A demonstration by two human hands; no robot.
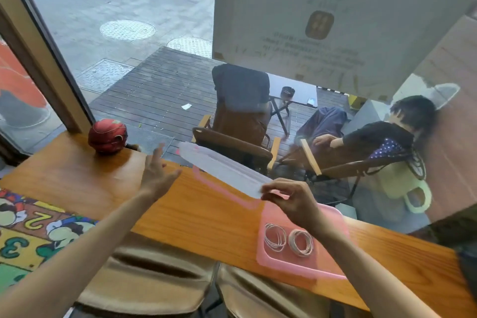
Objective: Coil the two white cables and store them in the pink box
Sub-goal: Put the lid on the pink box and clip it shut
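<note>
Wooden counter (77, 183) runs along a big window, stools tucked under the near edge. Nearest on the wood is the pink box (333, 217) — both white cables sit inside already wound, left coil (275, 236) just beside right coil (301, 242), not overlapping. Thin, soft wire, prob. springy enough to loosen if jostled. Right hand (291, 200) is over the box's far-left corner, thumb and fingertips pinched on the near end of the translucent lid (224, 170), which is held in the air, tilted, w/ a pink rim. Looks light and a bit flexy — better gripped at both ends. Left hand (157, 175) is open, fingers spread, close to the lid's far end but not touching. Red cap (108, 135) beyond, by the glass.
</note>
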